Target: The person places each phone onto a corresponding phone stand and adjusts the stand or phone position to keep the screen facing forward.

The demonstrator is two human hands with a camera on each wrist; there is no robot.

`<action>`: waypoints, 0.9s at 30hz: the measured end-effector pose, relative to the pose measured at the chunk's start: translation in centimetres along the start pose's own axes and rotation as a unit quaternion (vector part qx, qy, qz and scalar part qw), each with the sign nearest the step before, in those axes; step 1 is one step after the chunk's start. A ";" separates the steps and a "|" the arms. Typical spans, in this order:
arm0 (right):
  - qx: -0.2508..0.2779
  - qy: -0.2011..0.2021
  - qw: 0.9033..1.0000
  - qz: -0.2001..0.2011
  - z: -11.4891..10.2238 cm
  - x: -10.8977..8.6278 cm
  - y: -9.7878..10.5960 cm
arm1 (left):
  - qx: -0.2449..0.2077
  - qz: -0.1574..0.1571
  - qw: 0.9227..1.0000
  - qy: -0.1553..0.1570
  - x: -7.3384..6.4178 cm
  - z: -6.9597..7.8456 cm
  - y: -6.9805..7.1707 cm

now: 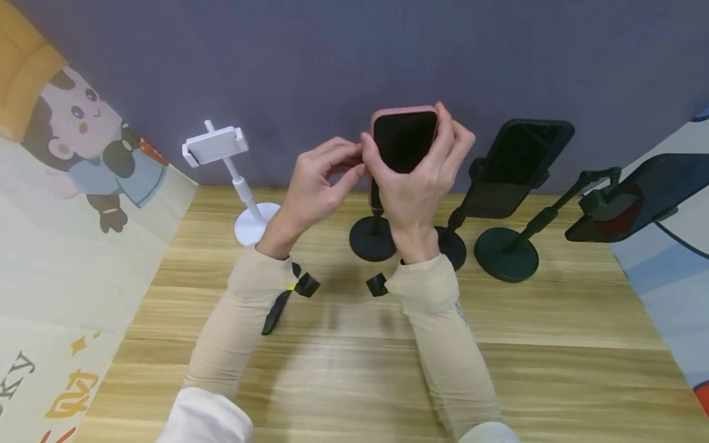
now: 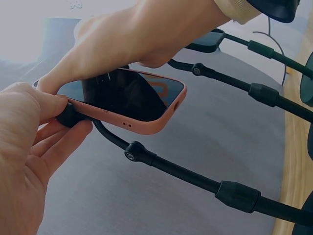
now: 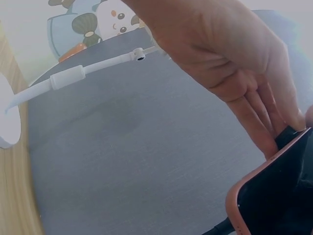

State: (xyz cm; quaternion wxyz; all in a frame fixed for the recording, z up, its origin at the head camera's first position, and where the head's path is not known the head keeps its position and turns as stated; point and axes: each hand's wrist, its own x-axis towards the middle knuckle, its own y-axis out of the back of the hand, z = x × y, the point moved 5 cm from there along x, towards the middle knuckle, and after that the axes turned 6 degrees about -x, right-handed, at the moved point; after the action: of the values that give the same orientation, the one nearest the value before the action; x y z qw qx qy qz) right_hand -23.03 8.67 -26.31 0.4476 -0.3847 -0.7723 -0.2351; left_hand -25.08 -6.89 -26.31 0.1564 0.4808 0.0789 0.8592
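A phone in a pink case [image 1: 403, 144] stands upright at a black phone stand [image 1: 373, 239], its dark screen facing me. My right hand [image 1: 421, 184] grips the phone from the front, thumb on one side edge and fingers on the other. On the phone's left side, my left hand [image 1: 327, 181] pinches the stand's black clamp end [image 2: 69, 115] between thumb and fingers; the right wrist view shows this clamp [image 3: 286, 138] against the case edge. The stand's thin jointed pole [image 2: 195, 178] runs down from behind the phone. The clamp's far side is hidden.
A white phone stand [image 1: 216, 146] is at the left. To the right are a black stand holding a phone [image 1: 517, 169] and a dark green stand [image 1: 506, 254] with another phone [image 1: 648, 194]. A dark blue-grey panel [image 1: 310, 67] rises behind the wooden table [image 1: 343, 381].
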 end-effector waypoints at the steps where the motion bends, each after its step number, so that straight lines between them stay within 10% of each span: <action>1: 0.002 -0.002 1.000 0.003 0.0 0.0 0.0 | 0.000 0.000 1.000 0.000 0.0 0.0 0.0; 27: 0.029 -0.014 0.999 0.003 -0.3 -0.2 -0.5 | -0.003 0.017 1.000 0.022 -0.4 -0.1 -0.4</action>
State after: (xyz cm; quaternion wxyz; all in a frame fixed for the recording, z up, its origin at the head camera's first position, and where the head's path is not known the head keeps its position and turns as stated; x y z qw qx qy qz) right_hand -23.23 8.12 -26.33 0.4485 -0.3775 -0.7836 -0.2058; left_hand -24.91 -6.67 -26.76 0.1410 0.4630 0.0713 0.8722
